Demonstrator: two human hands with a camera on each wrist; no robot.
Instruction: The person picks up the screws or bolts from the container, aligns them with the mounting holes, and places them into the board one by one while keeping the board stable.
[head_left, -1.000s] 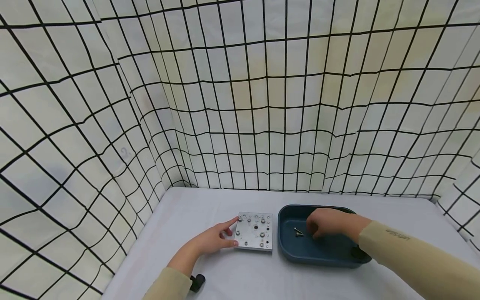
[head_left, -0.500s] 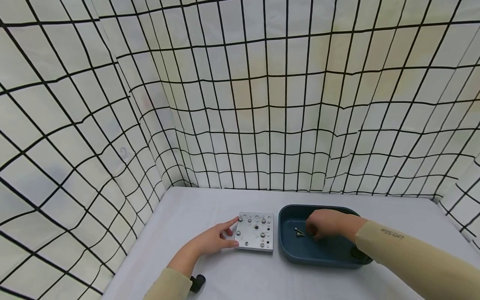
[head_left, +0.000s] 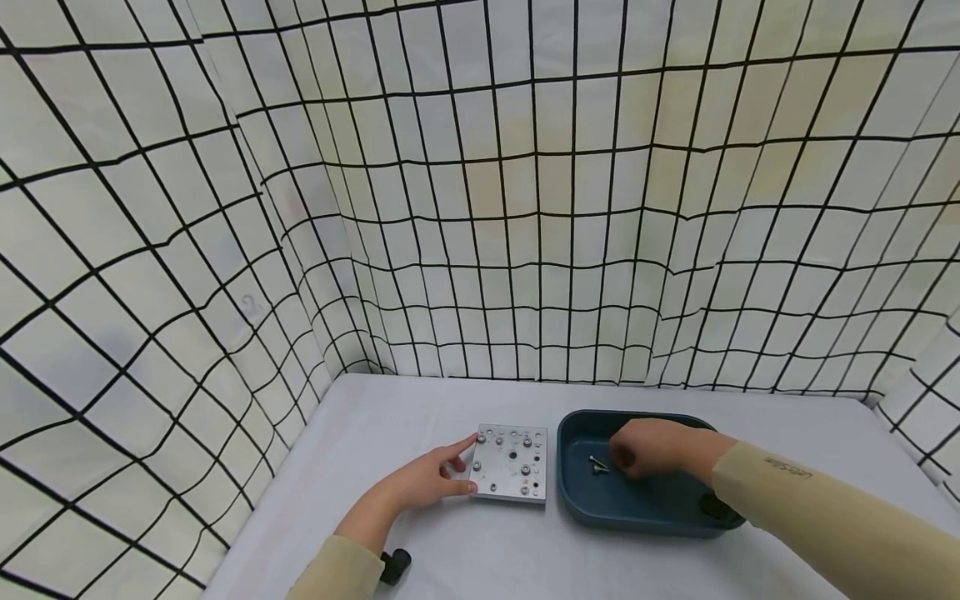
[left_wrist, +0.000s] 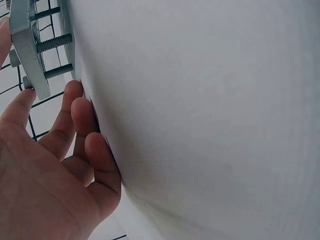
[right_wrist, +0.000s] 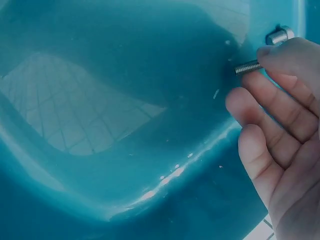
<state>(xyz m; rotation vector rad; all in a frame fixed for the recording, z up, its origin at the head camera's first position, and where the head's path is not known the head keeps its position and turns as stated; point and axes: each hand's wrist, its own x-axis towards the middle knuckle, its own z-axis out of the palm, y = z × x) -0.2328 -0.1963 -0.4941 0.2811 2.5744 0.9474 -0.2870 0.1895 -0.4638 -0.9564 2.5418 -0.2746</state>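
Note:
My left hand (head_left: 423, 481) rests at the left edge of a square metal plate (head_left: 498, 475) set with several bolts. Thumb and index finger touch its two left corners; in the left wrist view the index fingertip meets a bolt head, and threaded shanks (left_wrist: 55, 42) show beneath the plate (left_wrist: 25, 45). Inside a dark blue tray (head_left: 622, 521), my right hand (head_left: 651, 447) pinches a threaded bolt (right_wrist: 247, 67) between thumb and fingers. A silver piece with a round head (right_wrist: 281, 36) lies just past the thumb. Two small bolts (head_left: 597, 465) lie left of that hand in the tray.
A dark round piece (head_left: 712, 506) sits at the tray's right end, partly behind the sleeve. The black wrist device (head_left: 396, 567) shows beside the left sleeve. White sheeting with a black grid (head_left: 480, 292) encloses the white-covered table (head_left: 420, 408).
My right hand has shifted very slightly left inside the tray. The left hand and the plate stay where they were.

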